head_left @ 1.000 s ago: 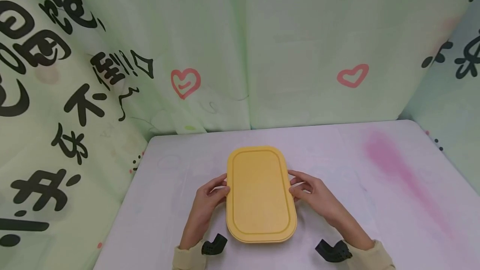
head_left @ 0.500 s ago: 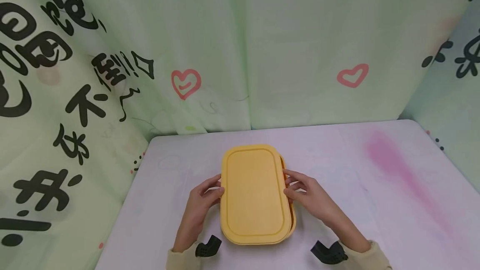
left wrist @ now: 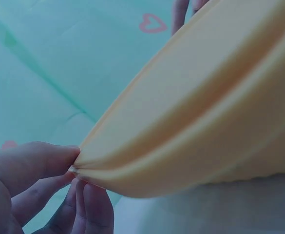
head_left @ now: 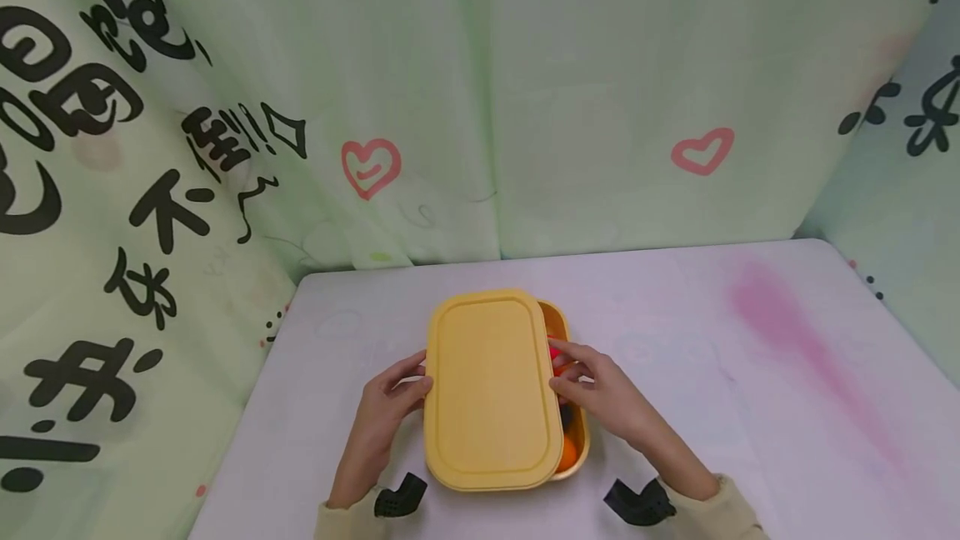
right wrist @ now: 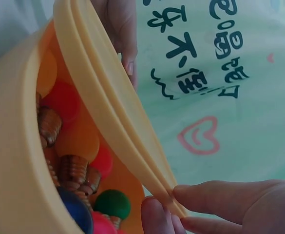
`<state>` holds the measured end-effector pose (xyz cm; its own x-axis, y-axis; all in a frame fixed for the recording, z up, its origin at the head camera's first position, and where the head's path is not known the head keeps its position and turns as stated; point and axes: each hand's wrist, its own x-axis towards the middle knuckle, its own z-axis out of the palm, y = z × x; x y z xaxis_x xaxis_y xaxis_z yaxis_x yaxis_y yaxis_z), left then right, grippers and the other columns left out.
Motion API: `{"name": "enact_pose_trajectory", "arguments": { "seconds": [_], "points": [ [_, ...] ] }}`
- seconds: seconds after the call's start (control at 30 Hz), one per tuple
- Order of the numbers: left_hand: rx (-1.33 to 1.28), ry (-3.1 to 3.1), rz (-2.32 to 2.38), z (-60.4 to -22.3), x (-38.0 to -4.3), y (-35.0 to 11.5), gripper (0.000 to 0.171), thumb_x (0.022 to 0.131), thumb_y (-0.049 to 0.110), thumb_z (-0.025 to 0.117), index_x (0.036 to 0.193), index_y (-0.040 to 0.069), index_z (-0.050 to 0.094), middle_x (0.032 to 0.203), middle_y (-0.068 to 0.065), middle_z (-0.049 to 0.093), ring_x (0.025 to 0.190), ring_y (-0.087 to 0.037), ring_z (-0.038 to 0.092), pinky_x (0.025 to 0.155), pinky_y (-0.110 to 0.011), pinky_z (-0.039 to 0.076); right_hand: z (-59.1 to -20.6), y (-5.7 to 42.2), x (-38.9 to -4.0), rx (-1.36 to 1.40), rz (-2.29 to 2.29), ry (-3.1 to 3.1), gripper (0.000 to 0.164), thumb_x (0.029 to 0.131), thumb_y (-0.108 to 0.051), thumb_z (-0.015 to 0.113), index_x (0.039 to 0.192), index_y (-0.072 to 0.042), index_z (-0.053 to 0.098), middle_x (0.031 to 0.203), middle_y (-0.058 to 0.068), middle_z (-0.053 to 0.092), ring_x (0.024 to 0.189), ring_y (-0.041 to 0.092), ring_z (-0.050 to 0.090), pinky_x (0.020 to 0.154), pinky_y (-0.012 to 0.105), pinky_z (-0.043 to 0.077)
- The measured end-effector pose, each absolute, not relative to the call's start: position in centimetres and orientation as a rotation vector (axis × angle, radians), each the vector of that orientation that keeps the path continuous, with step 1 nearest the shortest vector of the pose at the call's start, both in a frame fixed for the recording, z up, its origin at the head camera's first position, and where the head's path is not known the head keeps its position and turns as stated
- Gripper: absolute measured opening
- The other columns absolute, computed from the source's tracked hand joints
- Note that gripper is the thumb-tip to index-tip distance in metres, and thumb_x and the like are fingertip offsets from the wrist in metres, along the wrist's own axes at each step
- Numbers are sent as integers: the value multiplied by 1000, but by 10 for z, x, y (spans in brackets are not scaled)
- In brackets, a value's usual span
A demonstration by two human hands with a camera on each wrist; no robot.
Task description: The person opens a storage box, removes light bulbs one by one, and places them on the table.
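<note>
A yellow rectangular lid (head_left: pixel 495 390) lies shifted leftward over a yellow box (head_left: pixel 581 440), baring a strip along the box's right side. My left hand (head_left: pixel 384 415) pinches the lid's left edge between thumb and fingers. On the opposite edge, my right hand (head_left: pixel 609 397) grips the lid's rim, as the right wrist view shows closely. There the lid (right wrist: pixel 110 107) tilts up from the box (right wrist: pixel 10 122). Inside are several coloured bulb-shaped pieces with ribbed brown ends, among them an orange one (right wrist: pixel 78 141), a green one (right wrist: pixel 112 204) and a dark blue one (right wrist: pixel 75 208). The lid hides the others.
The box stands on a whitish table (head_left: pixel 712 340) with a pink smear (head_left: pixel 795 332) on its right part. A pale green curtain (head_left: pixel 585 107) with black writing and red hearts hangs behind and at the left. Black wrist mounts (head_left: pixel 401 496) sit at both cuffs.
The lid, first squarely on the box, has slid left with both hands holding it. The box's right side and the coloured pieces inside have come into view.
</note>
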<state>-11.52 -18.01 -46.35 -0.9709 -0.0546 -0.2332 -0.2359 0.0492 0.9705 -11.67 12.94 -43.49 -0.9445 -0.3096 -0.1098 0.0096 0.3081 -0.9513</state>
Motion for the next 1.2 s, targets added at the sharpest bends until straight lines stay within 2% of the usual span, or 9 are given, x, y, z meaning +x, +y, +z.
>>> {"name": "enact_pose_trajectory", "arguments": {
  "seconds": [0.37,0.63,0.9,1.2],
  "points": [
    [-306,2168,2085,-462,-111,-197,49,88,14,75,134,6,61,116,-11,60,93,-15,67,76,-27,59,-435,111,-114,-336,-1653,2368,54,93,-10,67,143,0,49,113,12,59,92,20,64,74,26,60],
    [-387,2245,1981,-460,-112,-205,49,89,20,76,134,11,62,118,-11,60,92,-14,67,77,-25,59,-439,98,-118,-399,-1602,2414,51,93,-6,65,141,4,49,111,12,60,92,21,65,76,25,60],
    [-365,2264,1988,-460,-111,-215,48,89,16,74,135,9,61,118,-12,60,94,-13,67,77,-25,59,-435,87,-120,-407,-1574,2442,50,93,-6,65,140,3,50,111,12,61,94,21,65,74,24,59],
    [-375,2328,1891,-457,-112,-226,48,92,18,72,137,10,59,122,-13,59,94,-12,65,78,-24,58,-435,73,-122,-411,-1552,2476,51,91,-4,67,138,5,51,106,8,60,92,18,64,76,25,59]
  ]
}}
